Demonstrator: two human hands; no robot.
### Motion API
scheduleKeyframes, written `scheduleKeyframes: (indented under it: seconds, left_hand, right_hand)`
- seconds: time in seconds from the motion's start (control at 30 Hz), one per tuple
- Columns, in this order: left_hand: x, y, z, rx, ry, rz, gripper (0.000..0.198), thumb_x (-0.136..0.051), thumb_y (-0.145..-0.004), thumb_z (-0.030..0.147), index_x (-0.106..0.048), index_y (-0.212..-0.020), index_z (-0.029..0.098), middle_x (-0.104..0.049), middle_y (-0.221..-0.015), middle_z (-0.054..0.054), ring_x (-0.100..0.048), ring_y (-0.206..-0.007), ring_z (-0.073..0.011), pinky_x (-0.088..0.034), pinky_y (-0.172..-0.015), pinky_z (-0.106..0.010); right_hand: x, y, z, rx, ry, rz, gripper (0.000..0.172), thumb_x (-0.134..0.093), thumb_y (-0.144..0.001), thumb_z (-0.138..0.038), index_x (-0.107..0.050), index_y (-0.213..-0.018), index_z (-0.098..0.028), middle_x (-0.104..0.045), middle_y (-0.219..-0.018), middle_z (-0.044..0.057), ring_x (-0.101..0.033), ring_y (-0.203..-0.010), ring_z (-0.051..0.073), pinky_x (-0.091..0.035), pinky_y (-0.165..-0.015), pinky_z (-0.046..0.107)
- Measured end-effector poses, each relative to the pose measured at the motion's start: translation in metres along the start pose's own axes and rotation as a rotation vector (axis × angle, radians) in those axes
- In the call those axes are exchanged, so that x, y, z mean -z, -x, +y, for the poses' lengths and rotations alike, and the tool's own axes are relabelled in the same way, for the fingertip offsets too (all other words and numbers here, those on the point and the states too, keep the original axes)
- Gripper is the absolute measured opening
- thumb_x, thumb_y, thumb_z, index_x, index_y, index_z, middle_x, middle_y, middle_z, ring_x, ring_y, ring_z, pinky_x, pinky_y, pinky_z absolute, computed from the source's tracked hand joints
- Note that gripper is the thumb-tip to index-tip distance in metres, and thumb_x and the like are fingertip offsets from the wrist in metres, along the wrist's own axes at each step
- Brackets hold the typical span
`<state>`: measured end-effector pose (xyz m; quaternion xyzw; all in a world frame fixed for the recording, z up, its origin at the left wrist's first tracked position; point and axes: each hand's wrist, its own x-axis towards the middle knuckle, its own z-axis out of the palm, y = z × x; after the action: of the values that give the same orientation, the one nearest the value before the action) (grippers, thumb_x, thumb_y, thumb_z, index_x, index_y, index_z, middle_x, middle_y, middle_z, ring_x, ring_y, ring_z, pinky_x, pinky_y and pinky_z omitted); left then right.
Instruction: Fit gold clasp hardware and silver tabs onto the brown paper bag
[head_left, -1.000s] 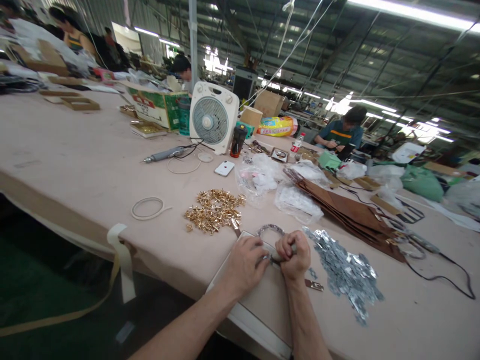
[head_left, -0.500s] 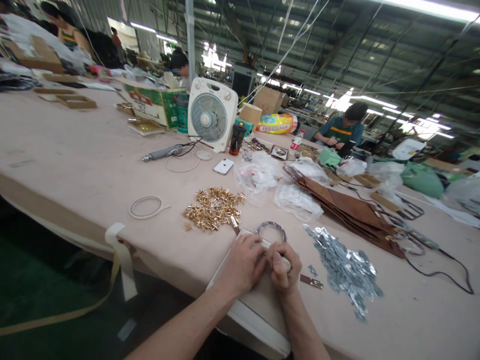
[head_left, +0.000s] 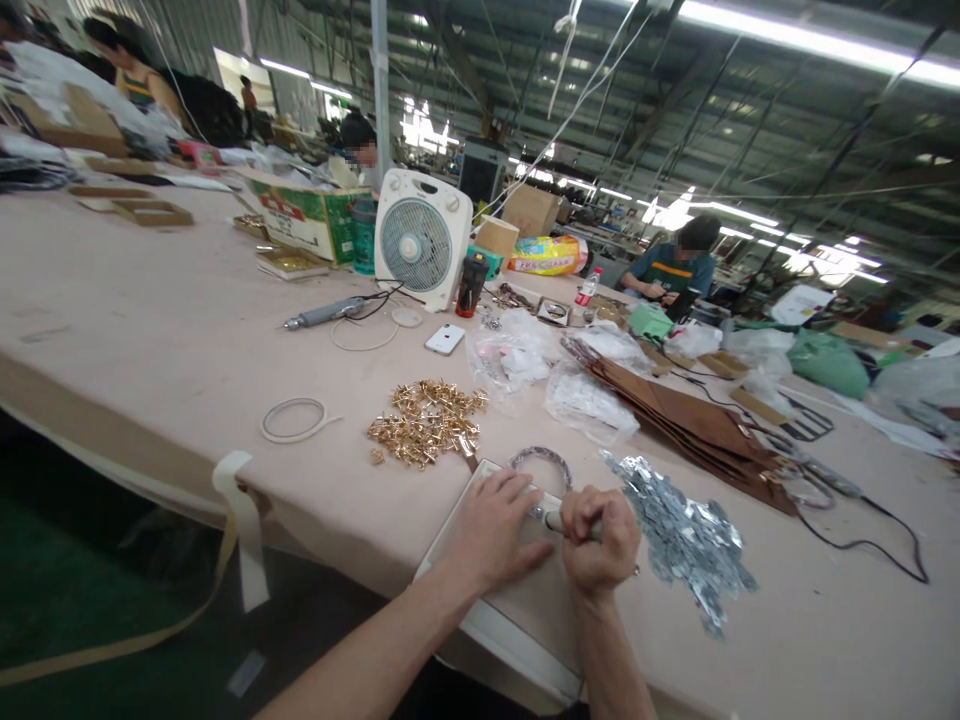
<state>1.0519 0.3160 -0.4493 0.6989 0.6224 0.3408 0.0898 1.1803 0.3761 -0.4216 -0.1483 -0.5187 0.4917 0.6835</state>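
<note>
My left hand point(head_left: 495, 530) lies with its fingers stretched out on a flat, light-coloured board point(head_left: 536, 620) at the table edge. My right hand point(head_left: 600, 540) is wrapped round a tool with a pale handle point(head_left: 553, 521); the tool's kind I cannot make out. Its front end points left, towards my left fingers. A brown strap with a metal end point(head_left: 468, 455) sticks out at the board's far corner, the rest hidden by my hands. Behind the board lies a curved, dark-patterned ring point(head_left: 541, 456). A pile of gold-coloured metal fittings point(head_left: 424, 425) is to the left, thin silver metal plates point(head_left: 686, 535) to the right.
A tape roll point(head_left: 292, 418), a phone point(head_left: 445, 339), a grey corded tool point(head_left: 326, 313) and a box fan point(head_left: 424, 240) stand or lie further back. Brown leather pieces point(head_left: 675, 415) and plastic bags point(head_left: 589, 400) are at right. A co-worker point(head_left: 671, 265) sits beyond.
My right hand has moved right and turned, still gripping the pale-handled tool. My left fingers have spread out more. The metal-ended strap right of my right hand is now mostly hidden.
</note>
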Motion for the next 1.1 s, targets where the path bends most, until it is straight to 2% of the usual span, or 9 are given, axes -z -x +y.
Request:
scheduleKeyframes:
  seconds: [0.2,0.4,0.47,0.63,0.77,0.87,0.97,1.1]
  left_hand:
    - [0.005,-0.004,-0.001,0.010,0.029,-0.005,0.048,-0.079,-0.083,0.044,-0.066,-0.127,0.033,-0.065,-0.144,-0.001,-0.048,-0.140,-0.0301,-0.038,-0.114,-0.051]
    - [0.003,-0.005,-0.003,0.028,0.007,0.004,0.041,-0.076,-0.086,0.043,-0.066,-0.124,0.030,-0.067,-0.138,-0.001,-0.048,-0.139,-0.0299,-0.039,-0.112,-0.051]
    - [0.002,-0.006,-0.005,0.034,0.001,-0.002,0.040,-0.075,-0.086,0.043,-0.065,-0.123,0.030,-0.068,-0.137,-0.001,-0.048,-0.139,-0.0303,-0.039,-0.112,-0.052]
    - [0.002,-0.006,-0.008,0.030,-0.005,-0.023,0.048,-0.077,-0.083,0.044,-0.062,-0.127,0.030,-0.065,-0.140,-0.003,-0.047,-0.139,-0.0315,-0.038,-0.113,-0.051]
    - [0.002,-0.008,-0.007,0.034,0.002,-0.013,0.050,-0.078,-0.083,0.048,-0.062,-0.126,0.031,-0.065,-0.139,-0.002,-0.047,-0.138,-0.0315,-0.037,-0.115,-0.050]
    - [0.001,-0.009,-0.007,0.041,-0.007,-0.012,0.050,-0.080,-0.080,0.054,-0.065,-0.122,0.030,-0.067,-0.135,-0.002,-0.048,-0.137,-0.0321,-0.038,-0.115,-0.050]
    - [-0.004,-0.008,-0.009,0.036,-0.017,-0.006,0.058,-0.077,-0.081,0.062,-0.064,-0.127,0.030,-0.065,-0.141,-0.004,-0.049,-0.138,-0.0325,-0.038,-0.115,-0.051]
    - [-0.008,-0.004,-0.009,0.021,-0.055,-0.008,0.079,-0.073,-0.083,0.068,-0.052,-0.146,0.026,-0.054,-0.157,-0.008,-0.041,-0.147,-0.0337,-0.035,-0.118,-0.053]
  right_hand:
    - [-0.002,0.018,0.018,0.036,0.156,-0.065,0.034,-0.052,-0.105,-0.030,-0.058,-0.073,-0.020,-0.042,-0.056,-0.005,-0.040,-0.049,0.012,-0.034,-0.050,0.027]
    - [-0.001,0.018,0.025,0.145,0.346,-0.205,0.036,-0.053,-0.103,-0.026,-0.055,-0.068,-0.020,-0.047,-0.060,-0.003,-0.046,-0.054,0.014,-0.036,-0.055,0.031]
    - [-0.004,0.017,0.026,0.147,0.372,-0.209,0.037,-0.052,-0.103,-0.026,-0.053,-0.067,-0.020,-0.047,-0.059,-0.003,-0.046,-0.053,0.013,-0.035,-0.055,0.031]
    - [-0.008,0.008,0.034,0.063,0.490,-0.116,0.040,-0.052,-0.105,-0.032,-0.052,-0.066,-0.021,-0.048,-0.059,-0.003,-0.046,-0.052,0.013,-0.035,-0.052,0.029]
    - [-0.010,-0.009,0.042,-0.049,0.588,-0.028,0.044,-0.055,-0.103,-0.041,-0.053,-0.065,-0.021,-0.048,-0.056,-0.004,-0.043,-0.049,0.012,-0.033,-0.047,0.026]
    - [-0.012,-0.023,0.044,-0.189,0.490,0.018,0.043,-0.058,-0.101,-0.046,-0.053,-0.067,-0.021,-0.043,-0.051,-0.006,-0.038,-0.044,0.010,-0.030,-0.042,0.023]
    - [-0.012,-0.031,0.040,-0.297,0.323,0.043,0.040,-0.061,-0.099,-0.047,-0.054,-0.069,-0.020,-0.040,-0.051,-0.008,-0.034,-0.041,0.008,-0.027,-0.038,0.021]
    - [-0.006,-0.031,0.032,-0.280,0.166,0.155,0.038,-0.062,-0.098,-0.044,-0.054,-0.069,-0.020,-0.039,-0.050,-0.009,-0.032,-0.039,0.007,-0.024,-0.037,0.018]
